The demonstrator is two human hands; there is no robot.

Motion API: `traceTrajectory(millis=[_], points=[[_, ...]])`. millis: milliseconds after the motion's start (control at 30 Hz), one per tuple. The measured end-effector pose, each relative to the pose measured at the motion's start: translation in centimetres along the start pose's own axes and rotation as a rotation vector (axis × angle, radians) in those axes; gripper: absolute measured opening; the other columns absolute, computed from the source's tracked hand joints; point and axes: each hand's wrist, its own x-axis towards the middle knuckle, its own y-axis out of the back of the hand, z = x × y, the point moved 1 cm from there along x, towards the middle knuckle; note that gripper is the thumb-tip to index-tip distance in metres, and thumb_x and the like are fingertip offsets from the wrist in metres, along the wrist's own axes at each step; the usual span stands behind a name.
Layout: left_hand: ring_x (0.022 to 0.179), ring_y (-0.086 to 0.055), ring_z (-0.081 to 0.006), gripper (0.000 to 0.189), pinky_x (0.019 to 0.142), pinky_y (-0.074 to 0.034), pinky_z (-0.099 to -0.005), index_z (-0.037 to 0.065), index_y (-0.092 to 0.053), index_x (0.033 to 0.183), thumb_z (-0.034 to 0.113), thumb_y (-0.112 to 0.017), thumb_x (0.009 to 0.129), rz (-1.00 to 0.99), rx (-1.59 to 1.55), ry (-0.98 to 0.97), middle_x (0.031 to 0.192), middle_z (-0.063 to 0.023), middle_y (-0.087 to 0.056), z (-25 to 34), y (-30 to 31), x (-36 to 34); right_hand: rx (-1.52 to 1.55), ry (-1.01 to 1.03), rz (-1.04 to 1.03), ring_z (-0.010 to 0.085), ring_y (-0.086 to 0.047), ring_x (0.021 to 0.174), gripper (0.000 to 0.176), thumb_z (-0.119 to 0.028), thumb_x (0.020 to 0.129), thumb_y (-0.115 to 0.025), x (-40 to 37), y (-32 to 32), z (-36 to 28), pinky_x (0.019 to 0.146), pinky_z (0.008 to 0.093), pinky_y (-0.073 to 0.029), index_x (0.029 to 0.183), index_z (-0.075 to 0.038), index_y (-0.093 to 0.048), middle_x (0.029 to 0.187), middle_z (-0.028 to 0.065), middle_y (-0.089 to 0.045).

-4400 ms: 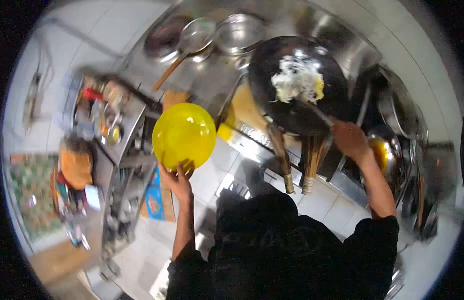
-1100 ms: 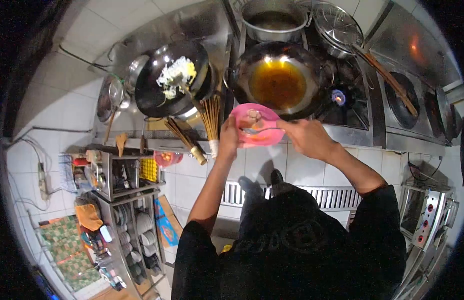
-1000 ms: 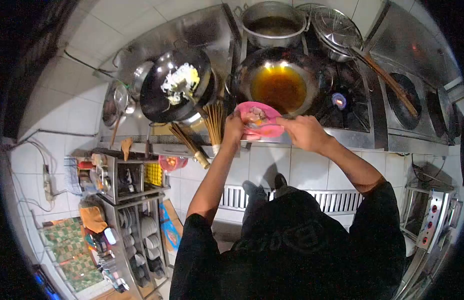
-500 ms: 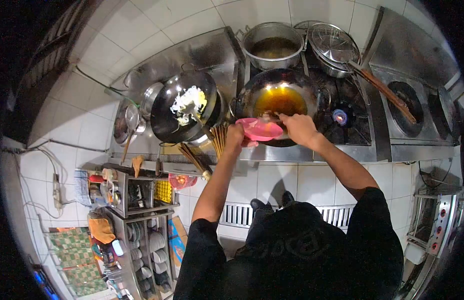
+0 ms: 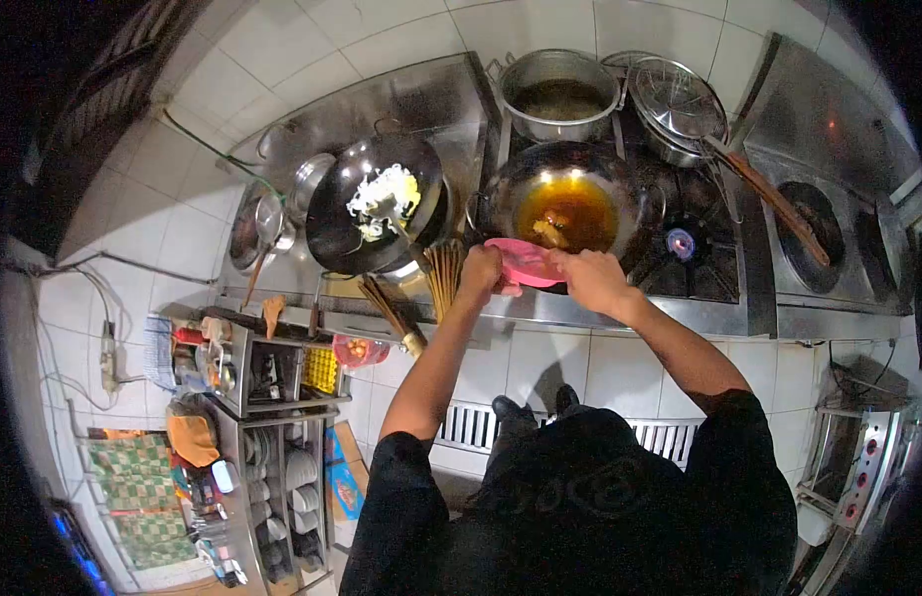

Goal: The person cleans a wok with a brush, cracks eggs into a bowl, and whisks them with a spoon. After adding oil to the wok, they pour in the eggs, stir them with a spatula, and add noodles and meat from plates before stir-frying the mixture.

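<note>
My left hand [image 5: 484,271] holds a pink bowl [image 5: 526,260] by its left side, over the front edge of a wok of oil [image 5: 590,214]. Closed fingers of my right hand [image 5: 592,278] are at the bowl's right side; what they hold is too small to make out. A light brown piece of food [image 5: 550,230] lies in the oil. To the left, a black wok [image 5: 332,214] contains white and yellow food [image 5: 386,196] with a ladle resting in it.
Behind the oil wok stands a metal pot [image 5: 560,94]. A lidded pot [image 5: 677,99] with a wooden-handled tool is at the back right. One burner [image 5: 680,243] shows a flame. Bamboo brushes [image 5: 444,273] lie left of my left hand.
My right hand has drawn back from the oil toward the bowl. A light brown piece now shows in the oil. The bowl is tilted more, and the whole view has shifted slightly.
</note>
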Motion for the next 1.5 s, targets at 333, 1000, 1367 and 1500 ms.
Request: traceTrajectory(millis=[333,1000,1367,1500], points=[[0.055,-0.068,-0.029,0.041,0.046,-0.059,-0.0403,-0.01,-0.053,0.114,0.026,-0.046,0.096,0.021,-0.001,0.003,0.077,-0.0217,-0.066,-1.9,2.1,-2.2,-0.089,-0.128,0.091,0.0389,-0.066,0.077,0.019,-0.011,0.086,-0.054,-0.6,2.8,0.8,0.062,0.0507,-0.052,0.104,-0.009,-0.059,0.078,0.0171,-0.067],[0.078,-0.061,-0.0112,0.047,0.063,-0.052,-0.0243,0.01,-0.042,0.139,0.034,-0.051,0.1,1.097,-0.931,-0.161,0.106,-0.0042,-0.062,-34.5,5.1,-42.7,0.734,0.136,-1.236,0.0109,-0.053,0.048,0.032,-0.019,0.098,-0.043,-15.2,-17.9,-30.0,0.041,0.0223,-0.037,0.127,-0.005,-0.043,0.071,0.0062,-0.057],[0.091,-0.064,-0.0216,0.072,0.08,-0.051,-0.0391,0.006,-0.042,0.128,0.068,-0.022,0.096,1.735,-1.462,-0.053,0.101,-0.0139,-0.064,-44.6,0.5,-65.2,0.528,0.495,-1.763,0.009,-0.052,0.045,0.024,-0.014,0.098,-0.045,-37.4,-32.1,-52.6,0.038,0.0223,-0.036,0.118,-0.005,-0.054,0.075,0.0045,-0.061],[0.091,-0.063,-0.0218,0.07,0.08,-0.05,-0.0381,0.006,-0.044,0.126,0.065,-0.022,0.097,1.773,-1.546,0.038,0.101,-0.0136,-0.064,-47.8,-1.8,-67.9,0.534,0.759,-1.733,0.0149,-0.057,0.046,0.019,-0.016,0.096,-0.049,-45.9,-37.8,-56.2,0.042,0.0298,-0.043,0.107,-0.001,-0.056,0.072,0.009,-0.062]])
